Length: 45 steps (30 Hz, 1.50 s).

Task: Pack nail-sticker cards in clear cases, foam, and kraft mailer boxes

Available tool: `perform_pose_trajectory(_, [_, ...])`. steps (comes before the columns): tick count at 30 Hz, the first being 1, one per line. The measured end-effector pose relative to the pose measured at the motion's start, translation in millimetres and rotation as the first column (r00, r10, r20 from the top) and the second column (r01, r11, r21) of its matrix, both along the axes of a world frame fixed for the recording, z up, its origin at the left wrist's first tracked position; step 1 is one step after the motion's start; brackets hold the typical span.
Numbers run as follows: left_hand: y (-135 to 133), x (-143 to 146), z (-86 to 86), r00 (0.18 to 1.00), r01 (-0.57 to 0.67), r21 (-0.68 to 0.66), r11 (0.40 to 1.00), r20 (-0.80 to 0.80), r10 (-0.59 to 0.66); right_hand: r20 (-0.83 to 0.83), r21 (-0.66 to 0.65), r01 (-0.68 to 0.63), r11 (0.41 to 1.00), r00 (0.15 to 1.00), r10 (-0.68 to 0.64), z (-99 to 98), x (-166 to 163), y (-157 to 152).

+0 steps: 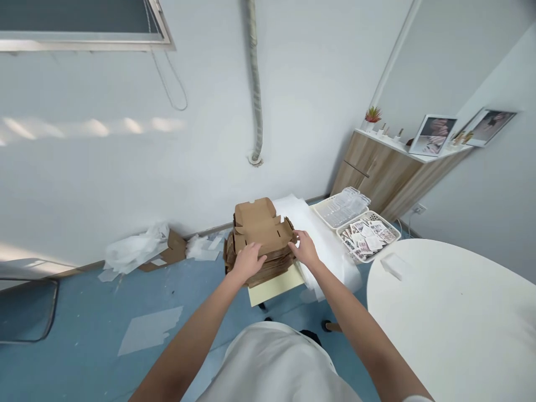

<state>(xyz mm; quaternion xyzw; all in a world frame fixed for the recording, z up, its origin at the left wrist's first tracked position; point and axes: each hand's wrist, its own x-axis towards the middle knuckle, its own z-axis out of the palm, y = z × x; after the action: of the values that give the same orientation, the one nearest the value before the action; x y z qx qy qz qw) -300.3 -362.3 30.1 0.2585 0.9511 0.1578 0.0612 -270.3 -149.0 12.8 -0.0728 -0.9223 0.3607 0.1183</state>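
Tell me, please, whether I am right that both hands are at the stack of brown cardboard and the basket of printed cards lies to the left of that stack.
Not quite: the basket of printed cards lies to the right of the stack of brown cardboard, as the head view shows. The left hand and right hand are indeed both at the stack.

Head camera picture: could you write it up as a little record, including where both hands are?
Left hand: on the near edge of the top box
Right hand: at that box's right edge
Stack: brown cardboard, on a pale yellow surface
Right of stack: white sheeting
Near basket: printed cards
Far basket: clear plastic pieces
Right foreground: round table, white
Back right: wooden cabinet
Floor: blue
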Motion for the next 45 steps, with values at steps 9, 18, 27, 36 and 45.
perform_pose_trajectory(9, [-9.8, -6.7, -15.5, 0.997, 0.005, -0.073, 0.997, 0.083, 0.001, 0.304, 0.450, 0.094, 0.888, 0.919, -0.251, 6.5, -50.4, -24.1])
perform_pose_trajectory(18, [-17.9, -9.1, -15.6, 0.995, 0.025, -0.043, 0.999, 0.096, -0.021, 0.322, 0.537, 0.063, 0.841, 0.906, -0.274, 11.0, -63.1, -34.2])
perform_pose_trajectory(27, [5.0, -13.8, -3.7, 0.998, 0.041, -0.080, 0.996, 0.047, -0.037, 0.237, 0.216, 0.198, 0.956, 0.939, -0.249, 26.8, -64.0, -20.5])
perform_pose_trajectory(36, [-5.1, -27.1, -5.9, 0.988, 0.156, -0.011, 0.988, 0.010, -0.156, 0.067, -0.171, 0.309, 0.936, 0.951, -0.302, 32.9, -25.5, -20.1])
perform_pose_trajectory(45, [-6.8, -24.5, -6.9, 0.989, 0.128, 0.195, 0.972, -0.104, -0.109, 0.175, 0.422, -0.214, 0.881, 0.973, 0.152, -6.3, 30.7, -55.0])
